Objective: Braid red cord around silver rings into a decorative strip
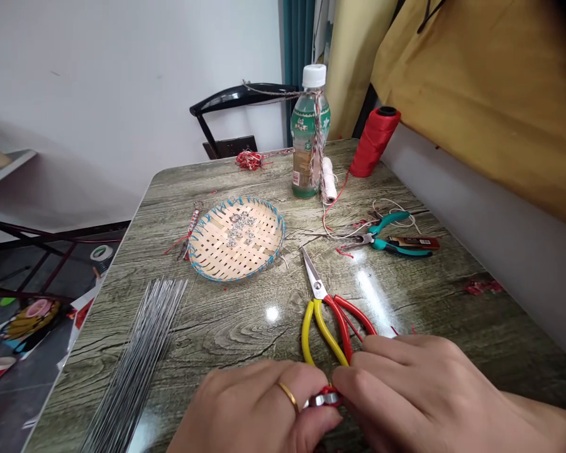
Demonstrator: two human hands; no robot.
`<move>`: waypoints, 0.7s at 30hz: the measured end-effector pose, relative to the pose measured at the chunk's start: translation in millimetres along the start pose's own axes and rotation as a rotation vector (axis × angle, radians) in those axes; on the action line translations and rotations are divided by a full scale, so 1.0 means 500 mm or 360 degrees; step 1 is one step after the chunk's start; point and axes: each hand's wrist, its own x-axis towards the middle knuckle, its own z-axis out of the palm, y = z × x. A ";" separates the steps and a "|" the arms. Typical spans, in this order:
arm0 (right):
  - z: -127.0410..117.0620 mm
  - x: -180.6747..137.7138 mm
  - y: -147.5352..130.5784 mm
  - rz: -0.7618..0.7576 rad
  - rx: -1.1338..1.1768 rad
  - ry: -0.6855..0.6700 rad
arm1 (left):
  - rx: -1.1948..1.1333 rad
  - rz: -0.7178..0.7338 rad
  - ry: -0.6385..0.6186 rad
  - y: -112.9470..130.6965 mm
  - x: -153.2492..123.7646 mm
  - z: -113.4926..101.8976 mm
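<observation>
My left hand point(259, 406), a gold ring on one finger, is closed in a pinch on a small red and silver piece point(327, 397) with a shiny metal part. My right hand point(415, 390) is closed and meets the same piece from the other side; its fingertips are mostly hidden. Scissors point(317, 286) with yellow and red handles lie just beyond both hands, blades pointing away, the handle ends partly covered by them. Left of my left hand is a bundle of thin metal wires point(139, 358). Past the scissors sits a shallow woven basket point(212, 251) holding small silvery bits.
Teal-handled pliers point(382, 239) lie at the right among loose threads. Farther back stand a green-labelled bottle point(304, 145) with braided cord hung on it, a white thread roll point(329, 179) and a red thread spool point(375, 141). A red-white tangle point(249, 160) lies near the far edge.
</observation>
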 end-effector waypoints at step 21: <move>0.085 -0.076 0.043 0.0047 0.0133 0.0206 | -0.1455 -0.0871 0.0626 -0.063 0.003 0.002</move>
